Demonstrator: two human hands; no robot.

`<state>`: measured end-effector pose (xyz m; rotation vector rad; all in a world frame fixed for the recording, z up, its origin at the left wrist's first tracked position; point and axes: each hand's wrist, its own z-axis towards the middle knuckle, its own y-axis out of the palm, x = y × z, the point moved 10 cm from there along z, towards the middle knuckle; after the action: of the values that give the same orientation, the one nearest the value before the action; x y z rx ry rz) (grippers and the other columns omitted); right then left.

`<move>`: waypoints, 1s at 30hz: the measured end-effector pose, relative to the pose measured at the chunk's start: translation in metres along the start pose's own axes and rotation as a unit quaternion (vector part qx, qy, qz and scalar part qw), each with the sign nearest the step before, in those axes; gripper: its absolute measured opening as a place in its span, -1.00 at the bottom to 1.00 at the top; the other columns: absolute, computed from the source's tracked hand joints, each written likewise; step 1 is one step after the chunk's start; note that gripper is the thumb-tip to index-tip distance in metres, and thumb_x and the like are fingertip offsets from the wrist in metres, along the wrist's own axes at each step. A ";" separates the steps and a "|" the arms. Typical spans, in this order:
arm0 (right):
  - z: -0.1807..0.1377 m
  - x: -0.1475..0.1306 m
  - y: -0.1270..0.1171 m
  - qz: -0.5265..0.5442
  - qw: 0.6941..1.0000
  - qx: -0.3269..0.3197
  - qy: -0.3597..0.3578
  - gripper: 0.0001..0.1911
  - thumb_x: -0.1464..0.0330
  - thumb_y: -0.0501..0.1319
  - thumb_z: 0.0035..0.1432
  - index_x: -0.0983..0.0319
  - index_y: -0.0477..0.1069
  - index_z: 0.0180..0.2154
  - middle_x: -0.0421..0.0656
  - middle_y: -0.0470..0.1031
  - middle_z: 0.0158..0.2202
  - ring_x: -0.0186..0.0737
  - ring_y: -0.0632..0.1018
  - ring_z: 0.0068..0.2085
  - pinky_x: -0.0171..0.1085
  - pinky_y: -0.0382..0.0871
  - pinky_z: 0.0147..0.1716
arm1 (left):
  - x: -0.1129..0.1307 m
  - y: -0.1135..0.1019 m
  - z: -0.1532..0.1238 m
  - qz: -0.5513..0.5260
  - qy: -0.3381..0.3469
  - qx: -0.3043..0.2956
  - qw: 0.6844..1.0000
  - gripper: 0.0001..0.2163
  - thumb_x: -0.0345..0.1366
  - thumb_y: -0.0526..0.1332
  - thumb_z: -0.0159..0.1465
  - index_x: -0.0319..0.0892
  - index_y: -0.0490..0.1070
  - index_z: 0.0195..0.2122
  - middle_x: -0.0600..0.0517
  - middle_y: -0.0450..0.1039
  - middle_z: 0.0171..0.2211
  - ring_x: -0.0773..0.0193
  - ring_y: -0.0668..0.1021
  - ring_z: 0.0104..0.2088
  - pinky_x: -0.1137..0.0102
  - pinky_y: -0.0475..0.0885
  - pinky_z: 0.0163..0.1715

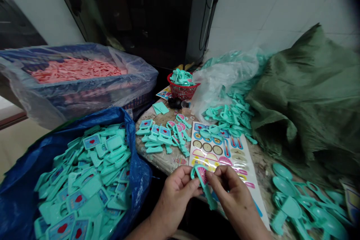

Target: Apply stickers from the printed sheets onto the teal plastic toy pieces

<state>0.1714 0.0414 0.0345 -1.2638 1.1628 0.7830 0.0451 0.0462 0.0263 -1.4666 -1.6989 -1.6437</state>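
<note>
Worn worktop (257, 153) stands before a pale tiled wall (242, 3); sticker sheet (218, 150) and red basket (182, 92) rest on it. Left hand (177, 191) pinches a turquoise toy piece (209, 197) by the sheet's near edge; right hand (234, 193), bent inward, touches its pink fan-patterned sticker (202, 174) with the thumb, finger grip undetermined

Teal toy piece (207, 189): showing a smooth plastic body, its wider, curved head pointing up and left, its handle slanting down and right.
Pink fan-patterned sticker (202, 174): covering part of the head, facing up.
Grip: the left hand (178, 191) is pinching the head's left side; the right hand's (234, 195) fingertips are meeting the sticker's right edge.
Sticker sheet (239, 157): lying flat beyond and partly beneath the hands, bearing rows of coloured shapes.
</note>
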 end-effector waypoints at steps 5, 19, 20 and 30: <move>0.004 0.000 -0.009 -0.164 0.986 0.016 -0.025 -0.60 -0.04 0.13 0.00 0.16 0.18 -0.47 -0.29 0.22 -0.57 -0.28 0.28 -0.51 -0.29 0.16 -0.50 | -0.002 -0.003 -0.001 0.075 0.026 -0.010 0.997 -0.87 -0.30 0.17 0.21 -0.22 0.37 -0.24 -0.03 0.53 -0.27 0.24 0.54 -0.25 0.35 0.41 -0.17; 0.016 0.011 -0.016 -0.098 0.995 -0.013 -0.011 -0.61 0.02 0.04 0.12 0.16 0.11 -0.54 -0.32 0.10 -0.57 -0.33 0.23 -0.52 -0.35 0.16 -0.52 | 0.014 -0.008 0.010 0.127 0.004 -0.009 0.992 -0.80 -0.26 0.17 0.18 -0.23 0.40 -0.20 0.00 0.54 -0.29 0.27 0.55 -0.30 0.42 0.43 -0.28; 0.022 0.011 -0.023 -0.120 0.993 0.000 -0.021 -0.61 0.03 0.02 0.14 0.16 0.11 -0.55 -0.32 0.10 -0.57 -0.33 0.23 -0.52 -0.35 0.15 -0.53 | 0.024 -0.013 0.016 0.136 0.016 0.013 0.991 -0.79 -0.25 0.16 0.19 -0.23 0.39 -0.20 -0.01 0.54 -0.28 0.26 0.55 -0.30 0.41 0.43 -0.28; 0.119 0.015 -0.050 -0.290 0.950 0.058 -0.098 -0.72 0.23 0.02 0.10 0.17 0.43 -0.25 -0.13 0.33 -0.37 -0.12 0.38 -0.30 -0.22 0.20 -0.34 | 0.103 -0.070 0.085 0.325 0.149 0.196 0.913 -0.56 -0.34 0.20 0.11 -0.24 0.30 0.05 -0.15 0.19 0.18 0.08 0.19 0.21 0.21 -0.03 0.22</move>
<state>0.2482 0.1454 0.0254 -1.3016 0.6128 0.3810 -0.0212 0.1789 0.0527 -1.2990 -1.1087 -1.0252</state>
